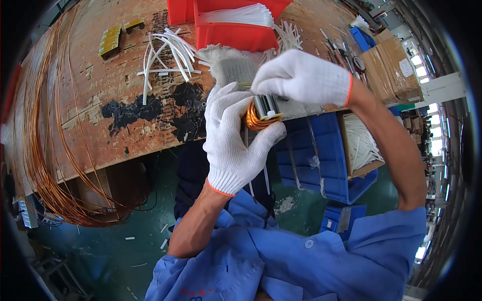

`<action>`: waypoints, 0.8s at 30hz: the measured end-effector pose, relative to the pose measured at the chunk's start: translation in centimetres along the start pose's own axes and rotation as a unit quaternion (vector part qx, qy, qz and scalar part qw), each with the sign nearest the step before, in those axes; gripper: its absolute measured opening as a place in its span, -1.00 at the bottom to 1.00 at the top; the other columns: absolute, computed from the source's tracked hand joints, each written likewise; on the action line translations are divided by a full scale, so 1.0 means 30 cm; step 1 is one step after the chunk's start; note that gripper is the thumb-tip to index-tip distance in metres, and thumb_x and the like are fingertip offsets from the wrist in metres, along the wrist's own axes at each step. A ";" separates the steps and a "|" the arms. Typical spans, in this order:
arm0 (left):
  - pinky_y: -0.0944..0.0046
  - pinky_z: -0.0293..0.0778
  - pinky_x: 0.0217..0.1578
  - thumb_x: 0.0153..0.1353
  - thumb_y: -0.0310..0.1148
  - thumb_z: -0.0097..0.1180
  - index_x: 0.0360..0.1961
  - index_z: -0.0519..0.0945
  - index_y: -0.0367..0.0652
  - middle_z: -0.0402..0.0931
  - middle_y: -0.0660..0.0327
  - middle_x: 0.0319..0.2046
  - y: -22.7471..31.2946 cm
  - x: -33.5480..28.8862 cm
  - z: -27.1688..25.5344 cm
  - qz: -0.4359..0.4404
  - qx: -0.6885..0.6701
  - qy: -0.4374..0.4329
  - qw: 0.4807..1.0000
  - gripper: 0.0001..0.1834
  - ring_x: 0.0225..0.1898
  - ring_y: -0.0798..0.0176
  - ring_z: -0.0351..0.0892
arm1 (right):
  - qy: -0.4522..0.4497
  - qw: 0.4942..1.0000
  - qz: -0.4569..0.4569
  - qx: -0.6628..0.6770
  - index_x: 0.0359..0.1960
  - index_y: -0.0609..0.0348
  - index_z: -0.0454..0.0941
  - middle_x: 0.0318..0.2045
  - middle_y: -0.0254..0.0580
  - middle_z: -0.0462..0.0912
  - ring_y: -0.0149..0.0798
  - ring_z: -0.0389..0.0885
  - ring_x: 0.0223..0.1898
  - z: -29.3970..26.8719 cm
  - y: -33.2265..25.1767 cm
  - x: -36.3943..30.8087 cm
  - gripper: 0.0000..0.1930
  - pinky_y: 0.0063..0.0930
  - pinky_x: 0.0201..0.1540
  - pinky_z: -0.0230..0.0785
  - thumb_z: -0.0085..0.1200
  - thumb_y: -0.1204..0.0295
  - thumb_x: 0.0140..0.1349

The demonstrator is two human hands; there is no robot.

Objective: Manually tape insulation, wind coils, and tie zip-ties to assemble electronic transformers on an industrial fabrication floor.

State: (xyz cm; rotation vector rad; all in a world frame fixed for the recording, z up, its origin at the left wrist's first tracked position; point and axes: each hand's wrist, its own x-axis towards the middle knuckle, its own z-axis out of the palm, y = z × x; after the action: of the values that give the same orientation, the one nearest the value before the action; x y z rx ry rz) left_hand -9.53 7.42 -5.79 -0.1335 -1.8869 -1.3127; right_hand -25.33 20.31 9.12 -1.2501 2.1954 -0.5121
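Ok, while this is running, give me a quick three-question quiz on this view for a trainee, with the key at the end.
1. Multiple choice: what does the left grip hold? A) a cardboard box; B) the copper-wire coil; C) a blue crate.
2. True or false: the red bin on the bench holds thin white strips.
3. Fill in the gap: the glove cuff on the right grip is edged in ____.

Key: 1. B. 2. True. 3. Orange.
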 end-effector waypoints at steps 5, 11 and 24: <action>-0.14 0.42 0.50 0.18 -0.32 0.67 0.24 0.66 -0.33 0.64 -0.09 0.28 0.013 0.007 -0.008 -0.005 0.028 -0.009 1.000 -0.34 0.43 -0.20 0.56 | 0.172 0.983 0.008 0.062 -0.03 0.32 0.76 -0.28 0.15 0.81 0.06 0.84 -0.21 0.168 -0.016 -0.154 -0.80 -0.14 -0.08 0.64 0.21 0.42 0.53; -0.03 0.46 0.47 0.12 -0.33 0.68 0.52 0.41 -0.33 0.35 -0.16 0.47 0.031 0.010 -0.004 -0.073 0.048 -0.026 0.996 -0.01 0.44 -0.15 0.48 | 0.282 0.923 0.015 -0.260 -0.06 0.25 0.66 -0.30 0.01 0.73 0.03 0.80 -0.41 0.357 -0.141 -0.310 -0.84 -0.13 -0.41 0.62 0.24 0.46 0.41; -0.25 0.66 0.27 -0.23 -0.33 0.32 -0.17 0.77 -0.15 0.49 0.28 -0.35 0.211 0.076 -0.064 0.417 0.040 -0.455 0.786 -0.53 -0.14 0.05 0.67 | 0.270 0.791 0.218 0.503 0.12 0.32 0.77 -0.46 -0.34 0.68 -0.56 0.58 -0.43 0.845 -0.259 -0.698 -0.73 -0.55 -0.37 0.40 0.14 0.36 0.69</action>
State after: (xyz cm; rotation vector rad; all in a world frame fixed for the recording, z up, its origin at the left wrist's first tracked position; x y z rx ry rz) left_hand -6.78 7.90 0.62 -1.6058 -2.1607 -0.5175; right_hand 4.44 33.32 -0.21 0.0038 1.9567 -1.6866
